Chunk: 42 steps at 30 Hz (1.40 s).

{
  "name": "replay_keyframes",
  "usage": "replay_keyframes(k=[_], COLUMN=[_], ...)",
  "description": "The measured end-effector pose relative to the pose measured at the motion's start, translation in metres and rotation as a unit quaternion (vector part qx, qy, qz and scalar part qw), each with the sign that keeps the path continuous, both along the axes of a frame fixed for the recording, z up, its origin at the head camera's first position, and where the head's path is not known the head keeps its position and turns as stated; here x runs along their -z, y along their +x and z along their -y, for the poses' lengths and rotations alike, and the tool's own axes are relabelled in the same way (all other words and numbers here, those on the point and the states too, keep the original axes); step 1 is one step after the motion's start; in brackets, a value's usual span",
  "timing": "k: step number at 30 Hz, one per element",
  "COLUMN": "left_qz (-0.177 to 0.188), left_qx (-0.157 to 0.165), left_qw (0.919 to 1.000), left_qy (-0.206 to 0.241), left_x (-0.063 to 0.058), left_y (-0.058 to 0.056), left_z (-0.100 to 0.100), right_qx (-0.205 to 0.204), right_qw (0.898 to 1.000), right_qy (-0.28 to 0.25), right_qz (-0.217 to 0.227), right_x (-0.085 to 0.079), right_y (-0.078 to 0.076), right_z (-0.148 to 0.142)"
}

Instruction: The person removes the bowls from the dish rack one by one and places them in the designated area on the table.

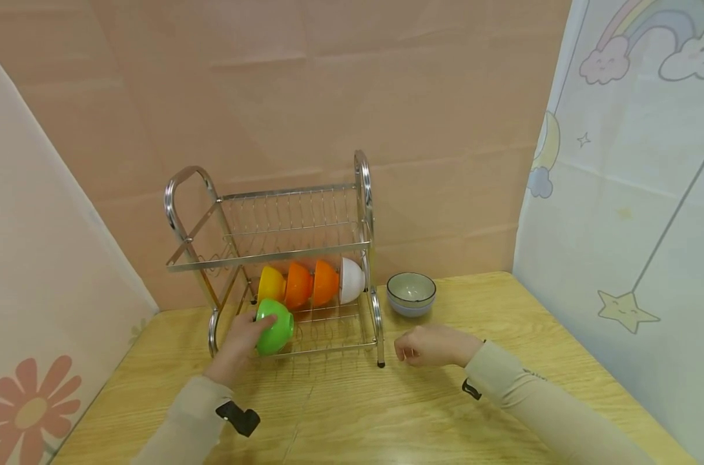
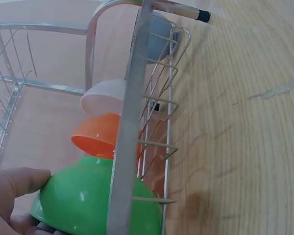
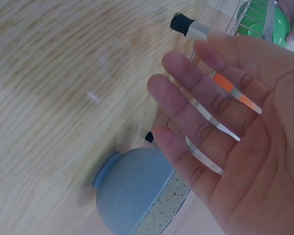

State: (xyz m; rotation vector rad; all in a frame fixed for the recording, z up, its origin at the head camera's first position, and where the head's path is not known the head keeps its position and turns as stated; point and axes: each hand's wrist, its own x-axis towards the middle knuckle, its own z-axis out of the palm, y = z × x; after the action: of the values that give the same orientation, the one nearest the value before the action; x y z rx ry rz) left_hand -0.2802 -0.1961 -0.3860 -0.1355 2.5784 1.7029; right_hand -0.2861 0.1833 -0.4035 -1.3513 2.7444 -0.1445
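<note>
Apparently, the left grip is pinching and racking a glossy green bowl (right grip hanging loose), probably needing gentle release.

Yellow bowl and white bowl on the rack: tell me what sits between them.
Two orange bowls, side by side, as the head view shows.

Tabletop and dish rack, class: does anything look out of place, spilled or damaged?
Yes: the tabletop bears a pale, ragged streak in front of the dish rack, clearest from the left wrist. It breaks the wood grain, though whether it is a scrape or residue is unclear.
</note>
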Motion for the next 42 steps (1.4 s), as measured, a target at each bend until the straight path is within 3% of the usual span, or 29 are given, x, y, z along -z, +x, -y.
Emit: replay_keyframes(k=[6, 16, 24, 31, 35, 37, 40, 42], left_qz=[-0.010, -0.030, -0.083, -0.094, -0.133, -0.165, -0.221, -0.262], left_qx=[0.021, 0.087, 0.166, 0.192, 0.215, 0.221, 0.221, 0.224], left_qw=[0.9997, 0.9958, 0.9822, 0.9752, 0.9612, 0.9479, 0.9188, 0.8935], left_qy=[0.002, -0.003, -0.030, -0.057, -0.110, -0.159, -0.240, -0.288], left_x=[-0.010, -0.035, -0.062, -0.067, -0.066, -0.065, -0.059, -0.055], left_y=[0.003, 0.009, 0.035, 0.059, 0.072, 0.078, 0.085, 0.088], left_z=[0.000, -0.012, -0.037, -0.064, -0.075, -0.080, -0.086, -0.089], right_qx=[-0.003, -0.003, 0.007, 0.012, 0.014, 0.012, 0.013, 0.015], right_qw=[1.000, 1.000, 1.000, 1.000, 1.000, 1.000, 1.000, 1.000], right_qy=[-0.003, -0.004, 0.000, 0.011, 0.012, 0.010, 0.011, 0.012], right_qz=[-0.005, -0.011, -0.004, 0.001, 0.010, 0.012, 0.014, 0.014], right_x=[0.002, 0.003, 0.005, 0.005, 0.005, 0.005, 0.004, 0.004], right_y=[0.000, -0.002, -0.003, -0.003, -0.002, -0.002, -0.001, -0.001], right_z=[0.000, -0.002, -0.002, -0.001, 0.000, 0.001, 0.002, 0.002])
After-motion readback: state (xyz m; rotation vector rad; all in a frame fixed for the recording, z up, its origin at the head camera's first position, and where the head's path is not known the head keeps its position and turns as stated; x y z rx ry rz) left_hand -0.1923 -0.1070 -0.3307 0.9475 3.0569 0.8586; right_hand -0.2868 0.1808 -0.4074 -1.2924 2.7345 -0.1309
